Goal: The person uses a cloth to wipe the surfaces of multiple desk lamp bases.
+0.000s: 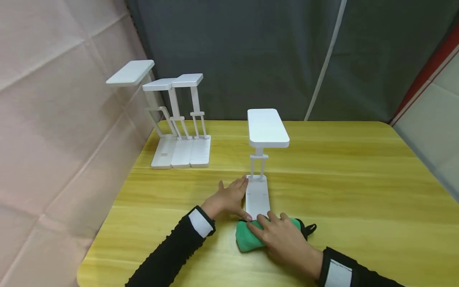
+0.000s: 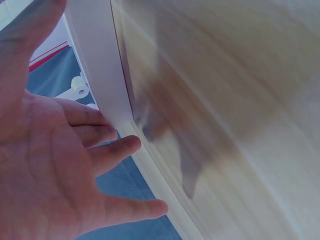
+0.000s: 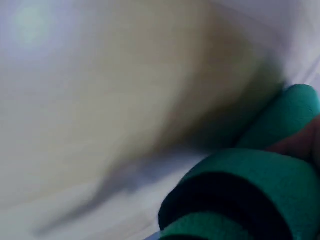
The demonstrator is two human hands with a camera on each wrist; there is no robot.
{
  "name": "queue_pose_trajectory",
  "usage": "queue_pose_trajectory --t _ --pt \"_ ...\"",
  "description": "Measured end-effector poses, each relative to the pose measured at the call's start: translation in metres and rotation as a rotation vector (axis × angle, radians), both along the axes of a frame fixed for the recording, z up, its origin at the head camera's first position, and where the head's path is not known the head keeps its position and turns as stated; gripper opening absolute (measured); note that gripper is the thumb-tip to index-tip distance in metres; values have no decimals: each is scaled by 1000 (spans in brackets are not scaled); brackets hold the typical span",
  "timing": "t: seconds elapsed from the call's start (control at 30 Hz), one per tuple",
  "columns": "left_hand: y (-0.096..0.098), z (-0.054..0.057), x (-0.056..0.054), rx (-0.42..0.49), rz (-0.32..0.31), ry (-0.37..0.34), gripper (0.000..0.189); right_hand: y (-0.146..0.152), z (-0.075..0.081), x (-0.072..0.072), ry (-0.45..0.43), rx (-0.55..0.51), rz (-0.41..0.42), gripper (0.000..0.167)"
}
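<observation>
A white stand point(image 1: 259, 152) is on the wooden table point(image 1: 340, 187), its base point(image 1: 257, 197) just to the right of the left hand point(image 1: 229, 201) and beyond the right hand point(image 1: 283, 237). The base lies flat, and the stand's flat top point(image 1: 268, 129) is held up past both hands. A green pouch point(image 1: 247, 239) lies under the right hand, crossing the near end of the base; whether the 2 press against each other cannot be told.

In all there are 4 white stands: 1 by the hands and 3 others point(image 1: 182, 151) side by side at the far left of the table, their bases in a row and their tops raised. There is 1 green pouch, with 1 black loop point(image 1: 311, 228) at its right end, and 2 hands in 2 black sleeves point(image 1: 172, 247).

The left hand is spread wide, its fingers straight; fingertips touch the left side of the base, and the thumb reaches its near corner. It has nothing enclosed. The right hand rests over the top of the pouch, fingers a little apart and pointing away from the person. In the right wrist view a finger presses the green fabric; whether the hand pinches it cannot be told.
</observation>
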State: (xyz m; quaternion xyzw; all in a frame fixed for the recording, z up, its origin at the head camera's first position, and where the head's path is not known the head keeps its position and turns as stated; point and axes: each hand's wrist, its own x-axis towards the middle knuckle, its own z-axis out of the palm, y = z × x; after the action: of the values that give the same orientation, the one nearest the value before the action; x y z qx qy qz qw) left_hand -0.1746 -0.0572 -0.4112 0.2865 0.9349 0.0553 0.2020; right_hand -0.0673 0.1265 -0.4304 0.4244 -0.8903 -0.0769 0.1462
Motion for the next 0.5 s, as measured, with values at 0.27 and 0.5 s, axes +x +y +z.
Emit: queue_pose_trajectory --t 0.27,0.5 --pt "0 -1 2 40 11 -25 123 28 -6 3 -45 -53 -72 51" --pt "-2 -4 -1 78 13 -39 124 49 14 4 -203 -86 -195 51"
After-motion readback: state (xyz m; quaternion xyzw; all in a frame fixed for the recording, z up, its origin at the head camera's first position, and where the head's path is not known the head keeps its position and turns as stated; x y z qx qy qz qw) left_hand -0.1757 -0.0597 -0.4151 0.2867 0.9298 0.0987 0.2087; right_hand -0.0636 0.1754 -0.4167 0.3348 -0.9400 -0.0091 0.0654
